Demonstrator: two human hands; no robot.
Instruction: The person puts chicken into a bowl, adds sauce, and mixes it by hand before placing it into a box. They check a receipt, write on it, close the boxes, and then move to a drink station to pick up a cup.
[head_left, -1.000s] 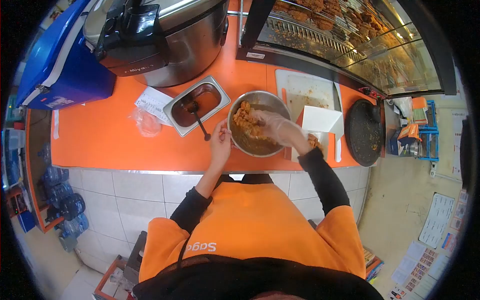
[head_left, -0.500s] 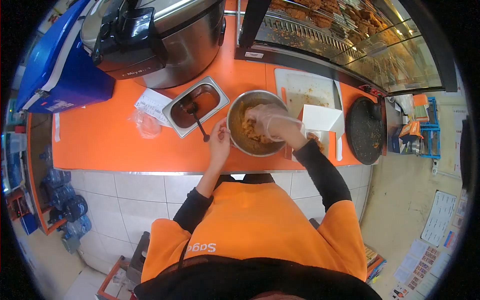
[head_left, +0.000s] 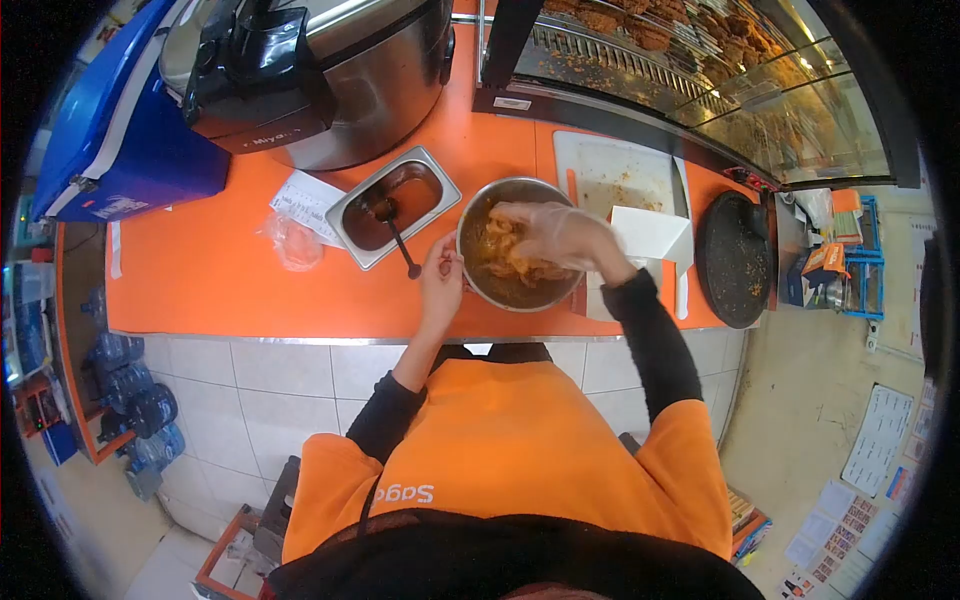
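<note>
A steel mixing bowl (head_left: 517,301) stands on the orange counter, holding pieces of food (head_left: 505,245) coated in orange-brown sauce. My bare left hand (head_left: 442,272) grips the bowl's left rim, its fingers closed there. Inside the bowl, over the food, is my right hand (head_left: 565,240) in a clear plastic glove. Motion blurs its fingers, and whether they are closed on the food cannot be made out. Left of the bowl sits a steel pan (head_left: 352,238) of dark red sauce, with a black-handled ladle (head_left: 402,247) resting in it.
A white open box (head_left: 650,235) and a cutting board (head_left: 620,165) with crumbs are right of the bowl, then a round black tray (head_left: 733,260). A large cooker (head_left: 350,100), blue cooler box (head_left: 140,150) and glass display case (head_left: 690,70) of fried food line the back.
My right hand has shifted up and right within the bowl, uncovering more of the food, which has been moved about. My left hand stays at the rim.
</note>
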